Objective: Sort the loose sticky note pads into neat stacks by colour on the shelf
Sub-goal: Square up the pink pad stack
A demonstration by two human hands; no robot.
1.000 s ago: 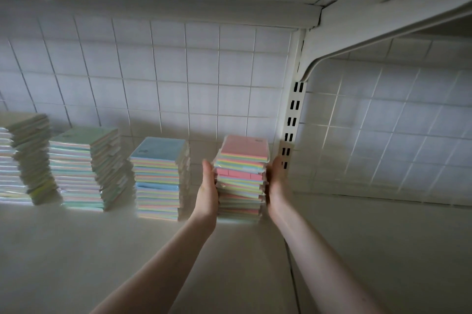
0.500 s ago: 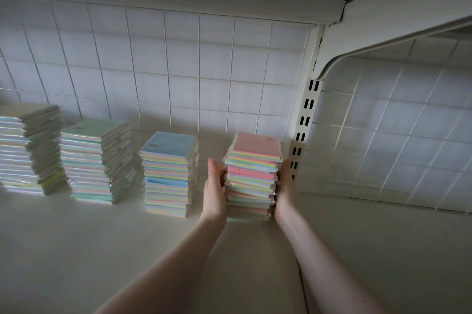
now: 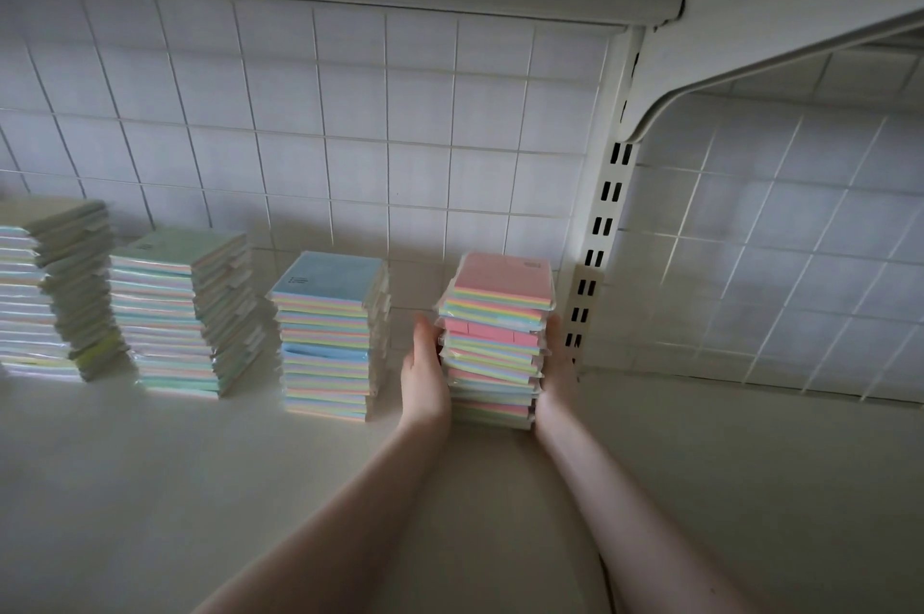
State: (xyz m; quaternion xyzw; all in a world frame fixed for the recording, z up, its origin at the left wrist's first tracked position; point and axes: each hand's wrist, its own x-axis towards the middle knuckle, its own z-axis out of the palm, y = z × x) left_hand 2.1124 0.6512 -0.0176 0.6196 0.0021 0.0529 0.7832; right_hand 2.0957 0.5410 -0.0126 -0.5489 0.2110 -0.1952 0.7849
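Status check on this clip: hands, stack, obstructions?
Left hand and right hand flat against pink-topped stack, no curled grip. Stack standing on shelf. Upright post close on right.

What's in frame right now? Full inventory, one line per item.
pink-topped stack: 1, pink cover over pastel pads, right end of the row, beside the upright
blue-topped stack: 1, blue cover, left of the pink one
green-topped stack: 1, mint green cover, further left, leaning a little
far-left stack: 1, pale cover, colour hard to tell, cut by the frame edge
shelf: 1, off-white, under all stacks
wire grid panel: white, behind the stacks
slotted upright: 1, white, right of the pink stack
bracket: 1, white, top right
left hand: flat against the pink stack's left side
right hand: against its right side, fingers hidden
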